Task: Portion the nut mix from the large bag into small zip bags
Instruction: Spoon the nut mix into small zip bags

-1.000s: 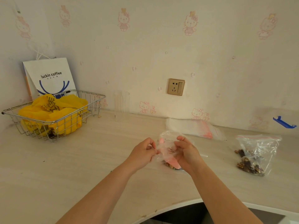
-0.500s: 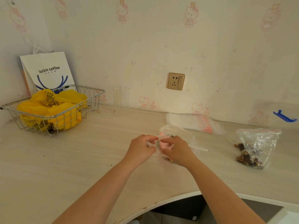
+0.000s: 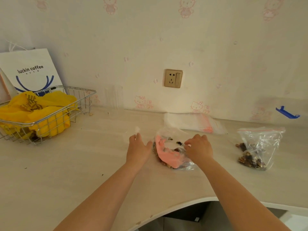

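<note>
A clear nut mix bag [image 3: 168, 157] with a pink label lies on the counter, with dark nuts showing inside. My left hand [image 3: 138, 150] rests just left of it, fingers apart and thumb close to the bag's edge. A small white scrap [image 3: 137, 129] sits at its fingertips. My right hand [image 3: 198, 149] is on the bag's right side, fingers curled and pinching the plastic rim. A small zip bag [image 3: 261, 144] with a red zip line stands at the right, holding some nuts. A flat stack of empty zip bags [image 3: 196, 124] lies by the wall.
A wire basket [image 3: 83, 104] with a yellow plastic bag stands at the left, with a white paper coffee bag [image 3: 31, 70] behind it. A blue clip [image 3: 287, 113] lies at the far right. The counter's curved front edge [image 3: 191, 201] runs below my arms.
The nut mix bag has gone from held up between both hands down onto the counter. My left hand has let go and moved left. The view has dropped closer.
</note>
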